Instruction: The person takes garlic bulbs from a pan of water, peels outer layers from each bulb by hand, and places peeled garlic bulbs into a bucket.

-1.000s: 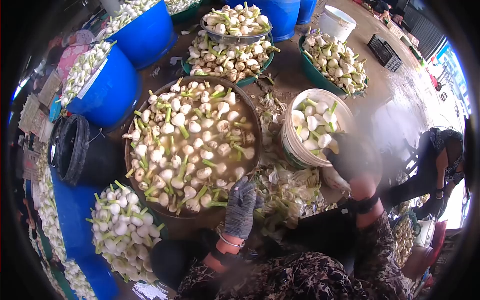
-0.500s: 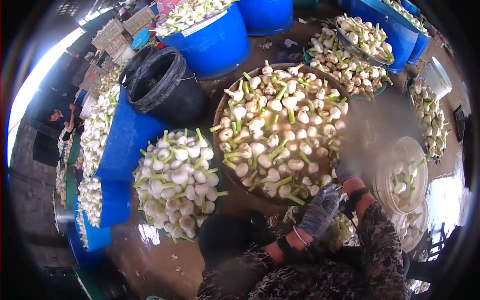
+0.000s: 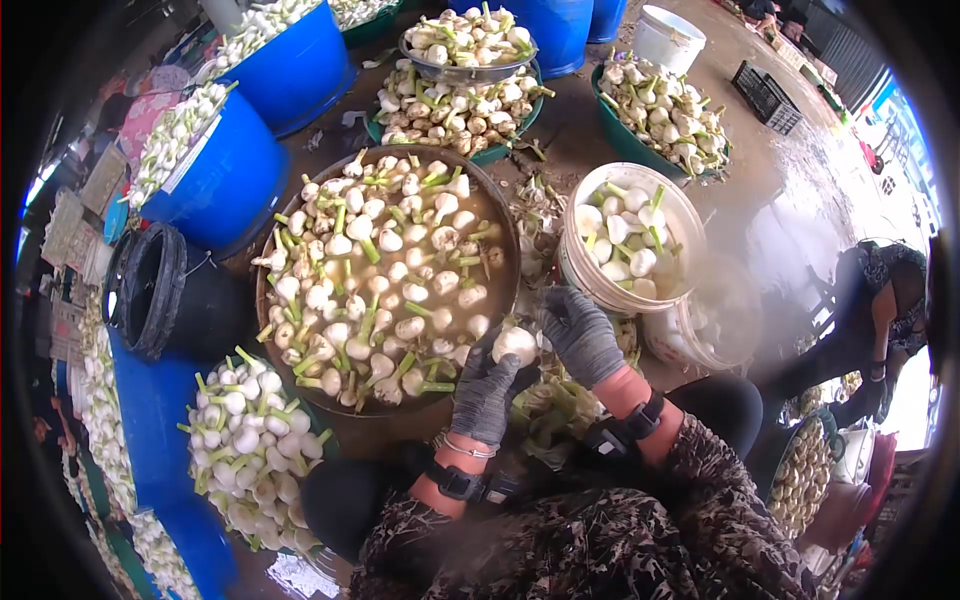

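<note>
In the head view, my left hand (image 3: 483, 392), in a grey knit glove, is closed on a white garlic bulb (image 3: 514, 346). My right hand (image 3: 580, 338), gloved the same way, is just right of the bulb with its fingers curled together. What they hold, if anything, I cannot make out. Beyond my left hand stands a wide round tub (image 3: 512, 215) of brownish water full of garlic bulbs with green stems. A white bucket (image 3: 575, 262) with cleaner bulbs and water stands beyond my right hand. Leafy peelings (image 3: 552, 415) lie below my hands.
A heap of clean garlic (image 3: 255, 450) sits at lower left. Blue tubs (image 3: 225, 185), a black bucket (image 3: 160, 290) and a green basin (image 3: 640, 140) of garlic surround me. A second white bucket (image 3: 690, 340) is to the right, with a bent-over person (image 3: 890, 310) beyond it.
My view has swung right, so the tub appears further left. My hands have come up beside the tub, and a garlic bulb now shows in my left hand.
</note>
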### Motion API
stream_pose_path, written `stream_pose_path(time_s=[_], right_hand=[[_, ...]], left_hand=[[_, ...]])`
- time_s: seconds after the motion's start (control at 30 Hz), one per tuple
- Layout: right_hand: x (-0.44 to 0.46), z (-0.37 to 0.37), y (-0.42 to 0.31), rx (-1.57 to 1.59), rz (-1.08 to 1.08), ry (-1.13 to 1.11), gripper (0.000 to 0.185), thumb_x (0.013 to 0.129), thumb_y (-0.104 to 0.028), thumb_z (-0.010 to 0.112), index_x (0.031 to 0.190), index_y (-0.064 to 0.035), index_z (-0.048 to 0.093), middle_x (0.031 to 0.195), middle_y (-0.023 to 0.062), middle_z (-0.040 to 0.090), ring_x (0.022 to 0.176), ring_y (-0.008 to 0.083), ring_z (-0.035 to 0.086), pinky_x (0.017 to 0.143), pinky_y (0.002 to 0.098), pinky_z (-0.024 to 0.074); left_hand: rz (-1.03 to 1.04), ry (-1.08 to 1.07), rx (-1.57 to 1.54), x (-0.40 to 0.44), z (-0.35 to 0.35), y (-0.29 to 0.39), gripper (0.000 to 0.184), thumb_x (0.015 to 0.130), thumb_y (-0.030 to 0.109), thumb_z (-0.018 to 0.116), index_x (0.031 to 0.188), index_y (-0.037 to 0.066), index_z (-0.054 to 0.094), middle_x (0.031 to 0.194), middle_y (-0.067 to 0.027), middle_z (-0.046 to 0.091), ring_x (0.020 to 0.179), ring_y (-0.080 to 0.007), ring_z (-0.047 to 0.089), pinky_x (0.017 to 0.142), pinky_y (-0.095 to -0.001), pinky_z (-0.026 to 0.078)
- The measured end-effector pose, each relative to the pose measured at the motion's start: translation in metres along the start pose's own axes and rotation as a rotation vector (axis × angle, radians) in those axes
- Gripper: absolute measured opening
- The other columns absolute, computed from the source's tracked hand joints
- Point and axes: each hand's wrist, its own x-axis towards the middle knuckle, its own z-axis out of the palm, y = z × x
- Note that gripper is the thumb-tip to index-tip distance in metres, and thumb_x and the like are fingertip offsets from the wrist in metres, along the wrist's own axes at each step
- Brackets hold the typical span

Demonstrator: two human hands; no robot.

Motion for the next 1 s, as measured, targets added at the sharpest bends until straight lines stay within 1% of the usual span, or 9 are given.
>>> stream_pose_path(time_s=[0.2,0.4,0.5,0.6,0.67,0.77,0.83,0.87,1.0], right_hand=[[-0.035,-0.033,-0.025,-0.454,-0.349,-0.026,0.01,0.082,-0.017,0.068,0.087,-0.0084,0.066,0.079,0.0145,0.063,0.073,0.0356,0.062,0.064,0.0458,0.0499],[-0.039,-0.026,-0.02,-0.579,-0.353,-0.001,0.011,0.08,-0.018,0.067,0.082,-0.0088,0.062,0.075,0.0154,0.061,0.07,0.0372,0.06,0.065,0.0478,0.0485],[-0.034,-0.028,-0.014,-0.493,-0.241,-0.018,0.012,0.081,-0.018,0.066,0.082,-0.0073,0.062,0.073,0.0181,0.061,0.07,0.0389,0.061,0.065,0.0488,0.0492],[-0.016,-0.038,0.013,-0.439,-0.106,0.064,0.013,0.082,-0.018,0.065,0.082,-0.0057,0.061,0.073,0.0207,0.062,0.071,0.0406,0.062,0.064,0.0489,0.0499],[-0.002,-0.055,0.03,-0.595,0.042,0.13,0.015,0.084,-0.02,0.067,0.087,-0.0057,0.064,0.079,0.0202,0.065,0.076,0.0397,0.064,0.067,0.0453,0.0516],[-0.008,-0.057,0.016,-0.304,-0.202,0.154,0.02,0.085,-0.022,0.068,0.097,-0.0055,0.065,0.084,0.0193,0.066,0.079,0.0384,0.064,0.07,0.0426,0.0524],[-0.023,-0.049,-0.017,-0.173,-0.229,0.043,0.025,0.086,-0.021,0.069,0.104,-0.0052,0.065,0.087,0.0175,0.067,0.082,0.0368,0.065,0.073,0.0405,0.0525],[-0.03,-0.045,-0.038,-0.185,-0.244,-0.041,0.022,0.087,-0.02,0.068,0.103,-0.0048,0.064,0.085,0.017,0.067,0.081,0.0364,0.065,0.072,0.0403,0.0525],[-0.041,-0.031,-0.022,-0.158,-0.008,-0.226,0.02,0.089,-0.021,0.067,0.098,-0.0039,0.062,0.081,0.0152,0.067,0.081,0.0352,0.066,0.072,0.0406,0.0523]], left_hand=[[0.106,-0.021,0.291,0.002,-0.001,-0.008,0.044,0.094,0.006,0.06,0.135,0.004,0.043,0.126,-0.013,0.053,0.11,-0.0241,0.057,0.092,-0.0369,0.056],[0.16,0.003,0.494,-0.009,0.012,-0.003,0.044,0.089,0.005,0.067,0.129,0.003,0.049,0.12,-0.008,0.056,0.106,-0.0156,0.056,0.089,-0.0295,0.052],[0.138,-0.066,0.421,-0.012,0.009,0.0,0.042,0.09,0.007,0.066,0.129,0.003,0.05,0.121,-0.0081,0.056,0.108,-0.0167,0.056,0.093,-0.03,0.051],[0.086,-0.178,0.171,-0.016,0.011,0.007,0.055,0.089,0.017,0.069,0.137,0.004,0.044,0.132,-0.0123,0.05,0.12,-0.024,0.052,0.096,-0.0449,0.052],[0.047,-0.198,0.049,-0.017,0.013,0.015,0.055,0.09,0.017,0.069,0.137,0.004,0.044,0.13,-0.0122,0.051,0.116,-0.0247,0.054,0.095,-0.0423,0.053],[0.008,-0.238,-0.106,-0.015,0.016,0.024,0.06,0.089,0.023,0.07,0.138,0.003,0.044,0.125,-0.012,0.055,0.108,-0.0247,0.058,0.092,-0.0362,0.053],[-0.016,-0.252,-0.006,-0.011,0.015,0.024,0.061,0.088,0.028,0.071,0.137,0.002,0.044,0.121,-0.0107,0.057,0.103,-0.0216,0.059,0.09,-0.0326,0.052],[0.184,-0.281,0.845,-0.007,0.028,0.035,0.058,0.09,0.029,0.069,0.134,0.0,0.046,0.118,-0.0091,0.058,0.098,-0.0171,0.059,0.089,-0.0299,0.05],[-0.044,-0.195,0.188,-0.019,0.026,0.022,0.053,0.087,0.023,0.071,0.13,0.001,0.049,0.116,-0.007,0.057,0.097,-0.0159,0.057,0.088,-0.029,0.048]])
